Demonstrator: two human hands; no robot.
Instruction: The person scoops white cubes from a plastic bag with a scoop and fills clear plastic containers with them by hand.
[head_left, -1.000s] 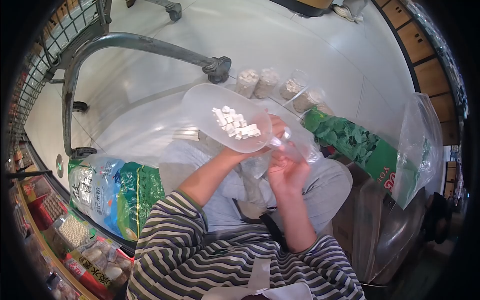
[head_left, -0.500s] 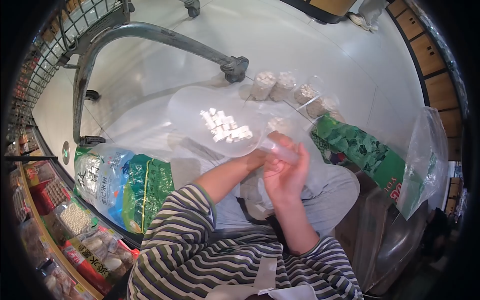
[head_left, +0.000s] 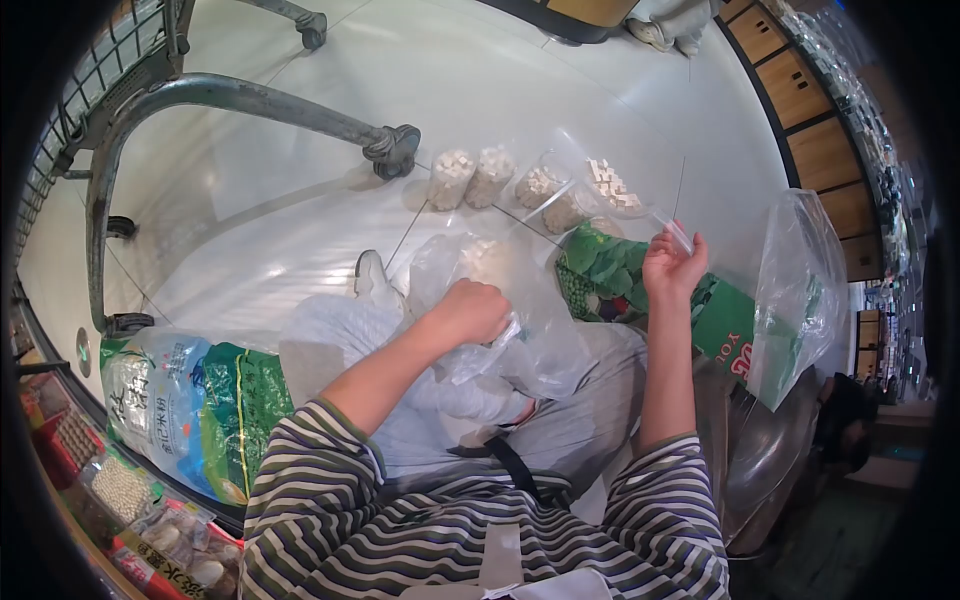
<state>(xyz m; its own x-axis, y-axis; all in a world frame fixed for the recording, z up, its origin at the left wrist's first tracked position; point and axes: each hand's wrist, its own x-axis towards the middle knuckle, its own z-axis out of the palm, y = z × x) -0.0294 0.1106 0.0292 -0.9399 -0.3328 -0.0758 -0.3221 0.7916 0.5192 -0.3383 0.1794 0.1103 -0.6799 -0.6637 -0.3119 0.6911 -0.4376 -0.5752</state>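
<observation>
My right hand [head_left: 672, 262] is closed on the handle of a clear plastic scoop [head_left: 632, 212], stretched out to the front right. Small white chunks [head_left: 610, 184] lie in the scoop's bowl. With the fingers curled into a fist, my left hand [head_left: 474, 311] grips the edge of a clear plastic bag [head_left: 545, 345] between my legs. Pale contents [head_left: 488, 262] show inside that bag. Beyond it, clear containers [head_left: 452, 182] stand on the floor, filled with white chunks over something brownish. The scoop hangs over or beside the rightmost of these; which, I cannot tell.
A green printed sack [head_left: 725, 325] lies at my right under a clear bag [head_left: 805, 280]. Blue and green packages [head_left: 195, 410] sit at my left, beside a shelf of packed food [head_left: 120, 490]. A metal cart [head_left: 250, 95] stands front left. Another person's shoes [head_left: 655, 35] are far ahead.
My right hand has carried the scoop of white chunks away from my lap to the front right. My left hand is now apart from it, gripping the plastic bag. The camera view has shifted.
</observation>
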